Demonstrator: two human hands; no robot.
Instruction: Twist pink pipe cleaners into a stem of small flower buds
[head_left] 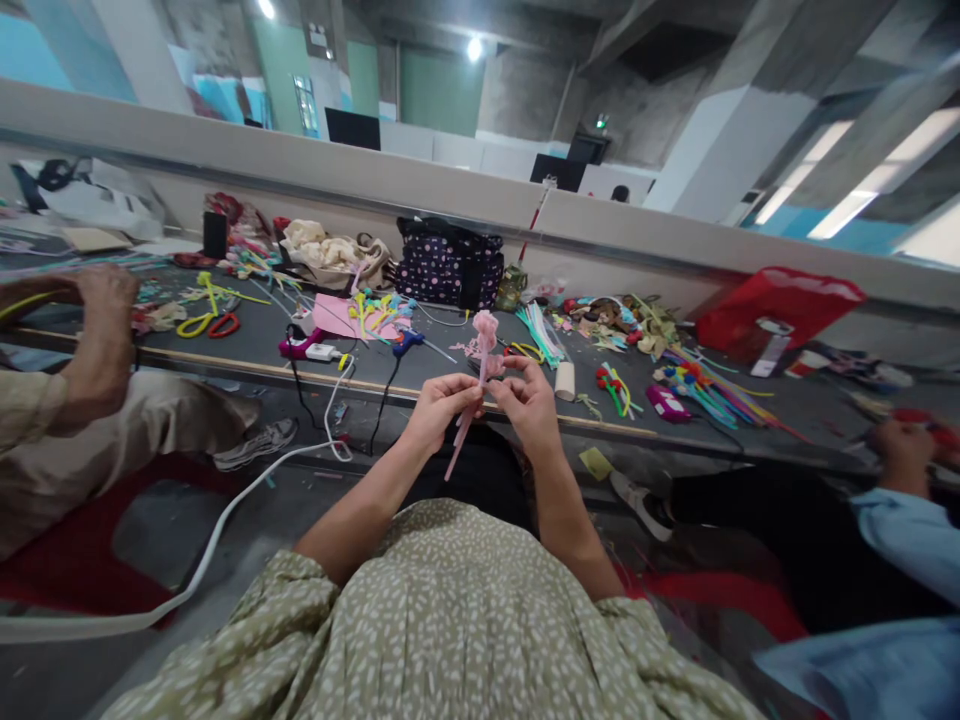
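At the centre of the frame, the left hand (439, 402) and right hand (529, 396) are both pinching a pink pipe-cleaner flower (484, 333). Its rolled head is looking already formed, while the stem (460, 444) is hanging straight and bare below.

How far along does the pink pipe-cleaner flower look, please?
The pink flower head already looks shaped at the top. The left hand and right hand both pinch the stem just under it. The stem's lower end hangs bare; loose pipe cleaners lie on the table.
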